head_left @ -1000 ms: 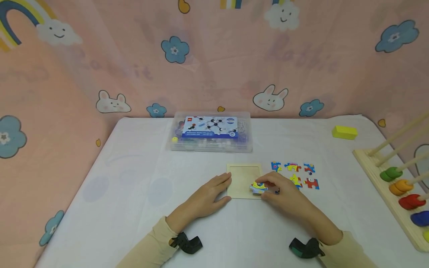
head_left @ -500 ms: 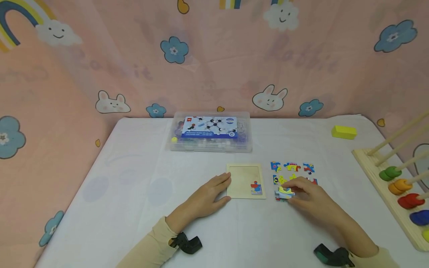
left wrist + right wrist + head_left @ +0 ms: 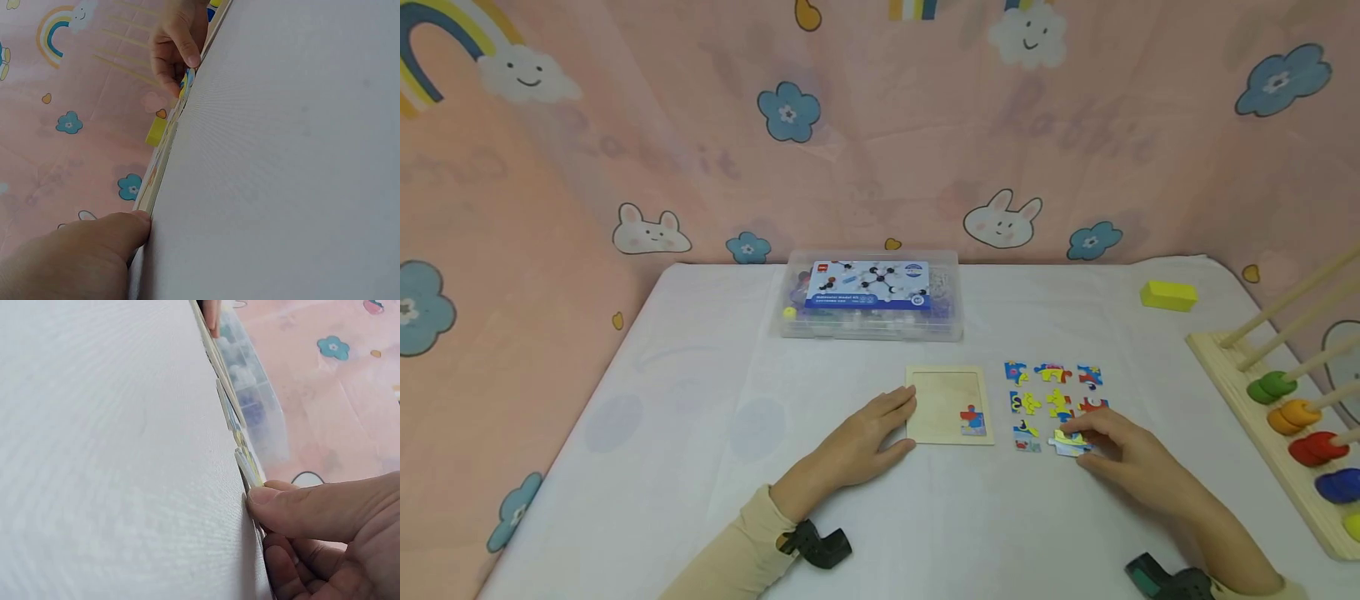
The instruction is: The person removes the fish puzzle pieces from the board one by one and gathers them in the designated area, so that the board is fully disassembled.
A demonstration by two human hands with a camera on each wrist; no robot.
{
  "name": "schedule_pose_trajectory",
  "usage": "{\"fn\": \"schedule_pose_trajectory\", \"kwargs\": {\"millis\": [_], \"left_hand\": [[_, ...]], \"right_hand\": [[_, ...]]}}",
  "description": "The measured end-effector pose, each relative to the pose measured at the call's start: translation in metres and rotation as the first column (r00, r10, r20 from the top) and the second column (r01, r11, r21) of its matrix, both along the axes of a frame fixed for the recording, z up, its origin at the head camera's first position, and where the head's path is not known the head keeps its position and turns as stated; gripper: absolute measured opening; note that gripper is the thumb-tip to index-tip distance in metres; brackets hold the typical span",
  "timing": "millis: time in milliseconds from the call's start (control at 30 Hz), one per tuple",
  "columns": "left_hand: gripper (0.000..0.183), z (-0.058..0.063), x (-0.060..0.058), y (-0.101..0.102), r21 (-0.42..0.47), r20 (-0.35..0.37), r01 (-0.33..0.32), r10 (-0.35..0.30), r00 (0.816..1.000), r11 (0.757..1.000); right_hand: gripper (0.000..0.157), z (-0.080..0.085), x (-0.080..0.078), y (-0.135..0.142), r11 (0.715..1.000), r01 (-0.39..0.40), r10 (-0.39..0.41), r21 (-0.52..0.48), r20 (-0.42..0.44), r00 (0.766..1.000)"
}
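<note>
My left hand [image 3: 871, 435] lies along the left side of a shallow wooden puzzle tray [image 3: 932, 433], fingers extended and thumb near its front corner. One red and blue jigsaw piece [image 3: 972, 422] sits in the tray's front right corner. Between thumb and fingertips, my right hand [image 3: 1138, 460] pinches a yellow and light-blue jigsaw piece [image 3: 1067, 445], slightly tilted and close over the tabletop. In the right wrist view the thumb presses on that piece's pale edge [image 3: 247, 467]. Loose jigsaw pieces [image 3: 1054, 372] lie in rows right of the tray, some partly hidden by my right fingers.
A clear plastic case, a molecular model kit [image 3: 871, 325], stands behind the tray. A yellow block [image 3: 1168, 296] is at the back right. Along the right edge, a wooden peg board [image 3: 1225, 375] carries coloured beads on tilted pegs. A pink patterned cloth [image 3: 880, 167] hangs behind.
My right hand has moved right from over the tray to the front row of loose pieces, carrying the pinched jigsaw piece. The piece in the tray's corner is uncovered. My left hand stayed still.
</note>
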State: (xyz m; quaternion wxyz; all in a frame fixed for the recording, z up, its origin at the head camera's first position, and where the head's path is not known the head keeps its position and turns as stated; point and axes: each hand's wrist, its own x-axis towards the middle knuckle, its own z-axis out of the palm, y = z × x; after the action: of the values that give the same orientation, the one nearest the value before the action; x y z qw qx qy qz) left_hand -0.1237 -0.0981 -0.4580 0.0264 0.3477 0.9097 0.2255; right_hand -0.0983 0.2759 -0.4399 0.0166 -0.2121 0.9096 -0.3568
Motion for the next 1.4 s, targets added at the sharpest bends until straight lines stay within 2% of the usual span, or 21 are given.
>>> {"fn": "schedule_pose_trajectory", "kwargs": {"millis": [100, 367, 800, 1100, 1400], "left_hand": [[0.059, -0.0002, 0.0002, 0.0, 0.0, 0.005, 0.0, 0.0, 1.0, 1.0], [0.059, 0.0006, 0.0006, 0.0004, 0.005, 0.009, -0.001, 0.001, 1.0, 1.0], [0.059, -0.0006, 0.0003, -0.0001, 0.012, 0.009, -0.006, 0.006, 1.0, 1.0], [0.059, 0.0007, 0.0002, 0.0, 0.015, 0.01, -0.005, 0.005, 1.0, 1.0], [0.059, 0.0019, 0.0005, 0.0003, 0.01, 0.015, -0.007, 0.007, 1.0, 1.0]], "right_hand": [[0.033, -0.0011, 0.0007, -0.0005, 1.0, 0.004, -0.004, 0.005, -0.014, 1.0], [0.032, -0.0021, 0.0019, -0.0007, 0.999, 0.036, -0.036, 0.006, 0.013, 0.999], [0.032, -0.0039, 0.0018, -0.0006, 0.999, 0.039, -0.039, -0.009, 0.009, 0.999], [0.035, -0.0027, 0.0018, 0.0003, 0.998, 0.059, -0.057, -0.038, 0.053, 0.997], [0.039, -0.0042, 0.0015, -0.0001, 0.992, 0.078, -0.074, -0.101, 0.042, 0.996]]}}
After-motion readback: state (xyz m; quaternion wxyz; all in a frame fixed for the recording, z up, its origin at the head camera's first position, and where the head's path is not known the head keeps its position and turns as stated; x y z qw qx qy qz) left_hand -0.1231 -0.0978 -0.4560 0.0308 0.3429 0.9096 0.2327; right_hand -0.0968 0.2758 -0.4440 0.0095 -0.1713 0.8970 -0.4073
